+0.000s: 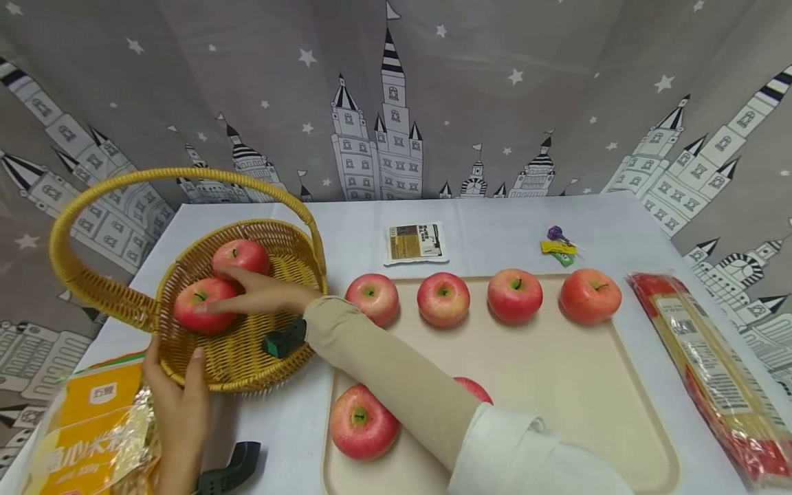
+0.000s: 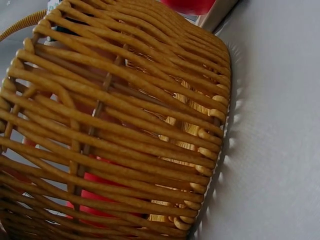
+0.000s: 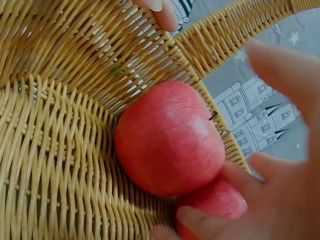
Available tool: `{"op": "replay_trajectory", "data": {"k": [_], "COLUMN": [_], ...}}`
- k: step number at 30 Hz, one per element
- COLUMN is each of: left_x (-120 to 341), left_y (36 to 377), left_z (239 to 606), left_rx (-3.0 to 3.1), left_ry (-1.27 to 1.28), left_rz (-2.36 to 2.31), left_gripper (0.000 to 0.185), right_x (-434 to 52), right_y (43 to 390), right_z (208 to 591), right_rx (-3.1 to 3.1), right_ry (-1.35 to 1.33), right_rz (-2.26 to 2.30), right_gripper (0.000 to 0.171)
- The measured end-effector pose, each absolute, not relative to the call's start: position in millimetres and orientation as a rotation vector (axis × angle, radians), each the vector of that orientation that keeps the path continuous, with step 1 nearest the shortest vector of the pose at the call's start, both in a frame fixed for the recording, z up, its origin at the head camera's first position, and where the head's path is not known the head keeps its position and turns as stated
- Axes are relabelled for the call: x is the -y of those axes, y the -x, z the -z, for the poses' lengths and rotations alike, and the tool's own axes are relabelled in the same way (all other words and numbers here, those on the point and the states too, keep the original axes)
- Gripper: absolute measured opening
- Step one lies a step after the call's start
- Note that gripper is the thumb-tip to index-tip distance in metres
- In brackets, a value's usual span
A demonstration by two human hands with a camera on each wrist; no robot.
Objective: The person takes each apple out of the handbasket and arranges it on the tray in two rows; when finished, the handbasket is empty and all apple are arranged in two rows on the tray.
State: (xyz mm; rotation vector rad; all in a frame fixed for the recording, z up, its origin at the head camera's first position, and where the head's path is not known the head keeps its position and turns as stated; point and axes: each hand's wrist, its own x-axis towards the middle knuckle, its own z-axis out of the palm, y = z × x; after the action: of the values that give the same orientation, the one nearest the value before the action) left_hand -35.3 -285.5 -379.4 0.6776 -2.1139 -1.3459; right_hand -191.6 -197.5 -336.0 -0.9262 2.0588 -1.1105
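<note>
Basket (image 1: 238,357) stands near the worktop's left edge, handle (image 1: 185,174) upright. Two apples lie in it: near apple (image 1: 213,322) against the left wall, far apple (image 1: 243,256) just beyond it, toward the far rim. Hands apart. Left hand (image 1: 179,402) grips the basket's near left rim, thumb over the top. Right hand (image 1: 266,294) reaches in over the right rim, fingers extended and spread above both apples, closed round neither; light contact with the near apple looks likely, but cannot tell for certain. On the tray (image 1: 526,392): four apples (image 1: 443,300) along the far edge, one apple (image 1: 364,423) by the left edge, another apple (image 1: 473,389) partly hidden by the sleeve (image 1: 396,371). Bag (image 1: 93,430) at the worktop's near left corner, close to the left forearm. Judgement on method: keep the rim grip firm, as a sideways push could shift the basket; let the fruit settle before fingers leave; withdraw straight up, then right, since knuckles could nudge the far apple or catch the handle.
</note>
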Motion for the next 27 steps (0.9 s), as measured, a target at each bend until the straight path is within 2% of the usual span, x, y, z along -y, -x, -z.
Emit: {"op": "replay_trajectory", "data": {"k": [4, 12, 27], "left_x": [284.7, 283.4, 284.4], "left_y": [35.0, 34.9, 33.7], "left_z": [379.3, 379.0, 381.4], "left_rx": [2.12, 2.134, 2.11], "left_ry": [-0.678, -0.673, -0.643], "left_rz": [1.34, 1.322, 1.358], "left_gripper": [0.06, 0.06, 0.058], "right_x": [195.9, 193.4, 195.8], "right_y": [188.6, 189.9, 189.1], "right_z": [337.6, 340.1, 343.0], "right_rx": [-2.032, -1.967, -1.703], "right_ry": [0.951, 0.985, 1.243], "right_rz": [0.97, 0.983, 0.727], "right_gripper": [0.08, 0.073, 0.087]}}
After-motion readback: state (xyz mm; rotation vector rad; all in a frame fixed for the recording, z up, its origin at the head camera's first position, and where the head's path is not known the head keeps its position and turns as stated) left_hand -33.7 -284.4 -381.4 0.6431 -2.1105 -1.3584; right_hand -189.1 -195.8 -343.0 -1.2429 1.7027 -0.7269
